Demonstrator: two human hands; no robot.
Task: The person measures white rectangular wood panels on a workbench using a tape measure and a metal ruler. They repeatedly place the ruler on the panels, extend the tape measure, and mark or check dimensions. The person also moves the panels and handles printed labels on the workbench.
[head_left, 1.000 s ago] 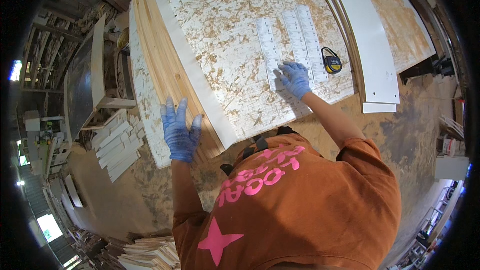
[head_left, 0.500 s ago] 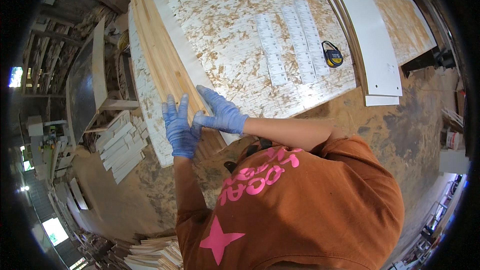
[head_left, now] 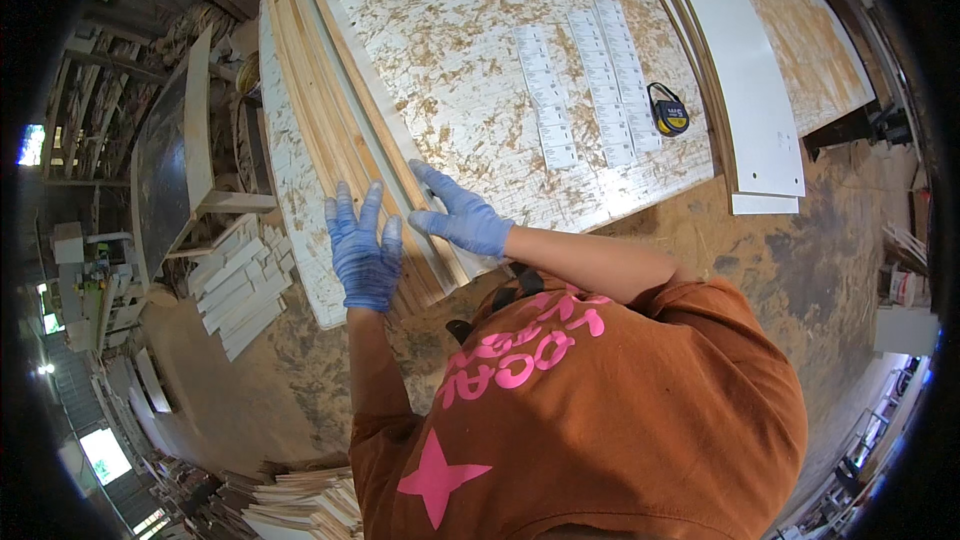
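Note:
Long pale wooden strips (head_left: 318, 105) lie side by side on the scuffed white worktable (head_left: 460, 60). My left hand (head_left: 366, 252), in a blue glove, rests on their near part with fingers stretched and slightly apart. One wooden strip (head_left: 352, 52) stands apart on the right, with a narrow gap between it and the others. Across its near part is my right hand (head_left: 462, 214), also gloved in blue, its thumb toward the gap and its fingers at the outer side. Part of that strip is hidden under the hand.
Printed label sheets (head_left: 608, 80) and a black and yellow tape measure (head_left: 669, 112) lie on the table. White panels (head_left: 745, 90) extend along its right. Stacked white-edged pieces (head_left: 243, 280) sit on the floor left of the table, near a dark-topped frame (head_left: 165, 160).
A gap has opened as one strip shifted right, away from the others. My right hand moved slightly right with it; my left hand stayed nearly in place, fingers a little more spread.

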